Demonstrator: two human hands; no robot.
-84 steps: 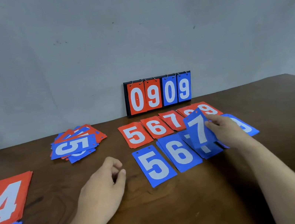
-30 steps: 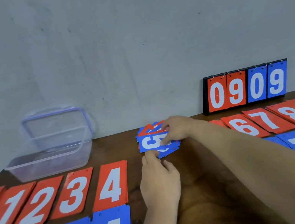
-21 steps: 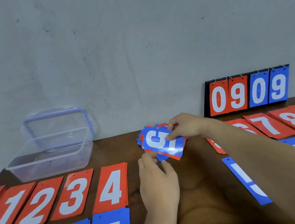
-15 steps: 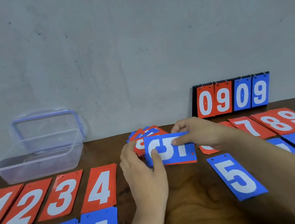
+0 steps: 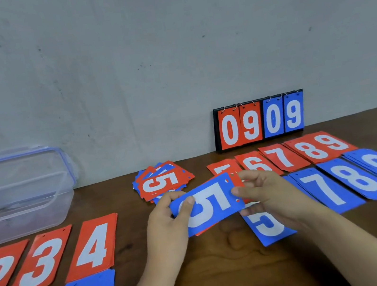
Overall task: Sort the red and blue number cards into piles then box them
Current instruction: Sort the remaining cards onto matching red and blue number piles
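The blue 5 card point(image 5: 207, 204) is up off the table point(image 5: 229, 273), held sideways, so its long way runs left to right; a red card point(image 5: 237, 182) peeks out from under it. The left hand point(image 5: 166, 224) pinches the left end, thumb on top; the right hand point(image 5: 268, 194) pinches the right end, fingers curled round it. The blue 5 pile point(image 5: 269, 228) lies flat just below the right hand, so I think that hand is nearer; the card needs a turn to line up with it. The red 5 pile point(image 5: 223, 168) sits just behind; the mixed pile point(image 5: 164, 182) lies behind the left hand; the clear box point(image 5: 19, 208) stands far left by the wall; bare table shows in front of both hands.
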